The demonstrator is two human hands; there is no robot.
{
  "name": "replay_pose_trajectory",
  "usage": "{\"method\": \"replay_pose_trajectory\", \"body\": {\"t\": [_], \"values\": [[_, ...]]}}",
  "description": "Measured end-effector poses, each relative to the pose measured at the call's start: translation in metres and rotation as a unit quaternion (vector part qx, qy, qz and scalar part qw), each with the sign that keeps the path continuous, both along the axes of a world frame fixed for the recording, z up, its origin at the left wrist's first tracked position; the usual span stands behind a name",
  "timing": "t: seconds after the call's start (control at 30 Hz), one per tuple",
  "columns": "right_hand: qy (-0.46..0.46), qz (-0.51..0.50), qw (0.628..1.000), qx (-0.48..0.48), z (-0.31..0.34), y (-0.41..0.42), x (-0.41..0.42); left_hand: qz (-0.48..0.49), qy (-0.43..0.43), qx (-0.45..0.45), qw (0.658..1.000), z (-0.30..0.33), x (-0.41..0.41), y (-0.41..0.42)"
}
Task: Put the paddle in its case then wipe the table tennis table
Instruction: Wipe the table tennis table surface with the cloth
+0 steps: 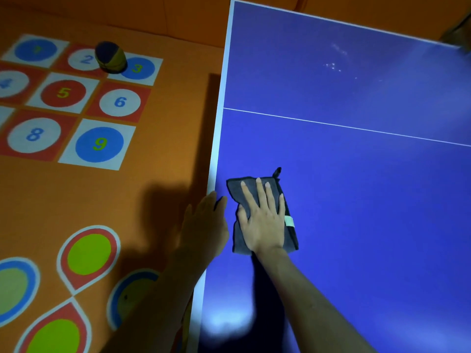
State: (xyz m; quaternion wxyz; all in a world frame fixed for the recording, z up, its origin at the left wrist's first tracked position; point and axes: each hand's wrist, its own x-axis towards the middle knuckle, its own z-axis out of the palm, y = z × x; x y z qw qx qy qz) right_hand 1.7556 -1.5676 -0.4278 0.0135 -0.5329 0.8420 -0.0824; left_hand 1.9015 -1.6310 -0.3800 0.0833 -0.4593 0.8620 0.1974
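Note:
The blue table tennis table (pixel 356 200) with white edge lines fills the right side of the view. A folded grey cloth (pixel 238 240) lies on it near the left edge. My right hand (pixel 262 217) presses flat on the cloth with straight, spread fingers. My left hand (pixel 204 225) rests on the table's white left edge just beside the cloth, fingers straight. Neither the paddle nor its case is in view.
An orange floor mat (pixel 165 174) with numbered squares and coloured circles lies left of the table. A small dark blue and yellow ball-like object (pixel 110 57) sits on the squares. Faint white specks (pixel 334 66) mark the far half of the table.

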Motion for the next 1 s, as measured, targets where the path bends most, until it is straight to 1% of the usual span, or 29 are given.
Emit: {"method": "replay_pose_trajectory", "body": {"t": [0.17, 0.3, 0.4, 0.57, 0.67, 0.77, 0.93, 1.0], "values": [[0.000, -0.019, 1.000, 0.016, -0.004, -0.096, -0.049, 0.022, 0.017, -0.032, 0.999, -0.003, -0.020, -0.030], [-0.002, -0.033, 0.999, 0.006, -0.009, -0.175, -0.090, 0.063, 0.060, -0.077, 0.993, 0.003, -0.032, -0.035], [0.001, -0.034, 0.999, 0.010, -0.009, -0.217, -0.111, 0.070, 0.036, -0.079, 0.994, -0.002, -0.036, -0.031], [-0.002, -0.017, 1.000, 0.017, -0.013, -0.253, -0.139, 0.079, 0.021, -0.108, 0.991, -0.011, -0.040, -0.028], [0.000, -0.004, 1.000, 0.020, -0.013, -0.255, -0.141, 0.065, 0.018, -0.102, 0.992, -0.014, -0.038, -0.027], [-0.011, 0.002, 1.000, 0.020, -0.010, -0.234, -0.135, 0.047, 0.012, -0.098, 0.994, -0.016, -0.034, -0.024], [-0.018, 0.003, 1.000, 0.016, -0.009, -0.150, -0.109, 0.071, 0.051, -0.126, 0.988, -0.020, -0.033, -0.020], [-0.025, 0.001, 0.999, 0.021, -0.008, -0.107, -0.099, 0.061, 0.046, -0.127, 0.989, -0.025, -0.030, -0.020]]}}
